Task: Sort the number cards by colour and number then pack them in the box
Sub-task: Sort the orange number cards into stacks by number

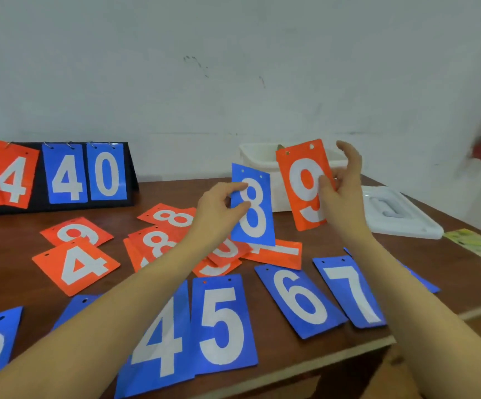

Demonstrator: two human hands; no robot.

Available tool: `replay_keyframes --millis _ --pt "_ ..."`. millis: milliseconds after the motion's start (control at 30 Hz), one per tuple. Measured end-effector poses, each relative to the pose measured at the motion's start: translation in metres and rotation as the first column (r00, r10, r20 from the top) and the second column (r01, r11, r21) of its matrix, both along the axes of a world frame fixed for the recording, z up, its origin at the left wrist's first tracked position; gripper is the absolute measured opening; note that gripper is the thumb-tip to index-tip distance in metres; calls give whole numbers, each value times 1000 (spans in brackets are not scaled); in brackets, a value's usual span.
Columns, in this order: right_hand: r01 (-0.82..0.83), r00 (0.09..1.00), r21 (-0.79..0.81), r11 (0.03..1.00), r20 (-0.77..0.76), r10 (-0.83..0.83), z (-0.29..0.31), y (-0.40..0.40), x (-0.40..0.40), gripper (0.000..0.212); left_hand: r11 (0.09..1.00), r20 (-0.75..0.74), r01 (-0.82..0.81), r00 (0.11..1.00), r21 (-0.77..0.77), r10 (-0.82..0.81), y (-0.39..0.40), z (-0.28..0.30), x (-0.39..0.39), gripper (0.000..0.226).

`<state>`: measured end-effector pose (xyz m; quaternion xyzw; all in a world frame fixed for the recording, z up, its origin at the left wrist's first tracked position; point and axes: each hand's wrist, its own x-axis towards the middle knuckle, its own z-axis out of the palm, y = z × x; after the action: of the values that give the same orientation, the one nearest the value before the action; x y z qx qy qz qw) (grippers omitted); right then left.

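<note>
Mid-sort: left hand (219,203) pinching blue 8 (255,214), right hand (340,185) pinching orange 9 (305,188). Next: laying 8 beside blue 7 (351,295).

There is just one view. The camera sits on the person's head and looks forward and down at the table (435,272). It is close, so both arms reach out from the bottom edge. Past the table's far side it faces a pale wall (233,67).
</note>
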<state>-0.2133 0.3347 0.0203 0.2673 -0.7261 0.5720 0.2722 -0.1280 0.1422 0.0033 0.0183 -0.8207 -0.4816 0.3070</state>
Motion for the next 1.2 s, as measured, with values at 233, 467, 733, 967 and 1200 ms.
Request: replay_keyframes --millis 233,467,733,967,1200 --pt "307 908 151 940 248 -337 -25 119 5 18 982 177 181 970 -56 -169 90 -17 -22 47" --pt "148 858 436 888 390 -335 -67 164 -3 33 943 347 293 911 -161 -224 144 -34 -39 60" --pt "192 810 456 869 427 -403 -65 207 -9 26 947 317 321 895 30 -314 170 -32 -51 57" --pt "307 729 360 881 506 -461 -63 218 -13 24 748 529 390 847 -537 -61 222 -49 -59 54" --pt "301 792 294 907 453 -410 -58 201 -15 22 876 342 295 925 -382 -163 222 -48 -63 37"
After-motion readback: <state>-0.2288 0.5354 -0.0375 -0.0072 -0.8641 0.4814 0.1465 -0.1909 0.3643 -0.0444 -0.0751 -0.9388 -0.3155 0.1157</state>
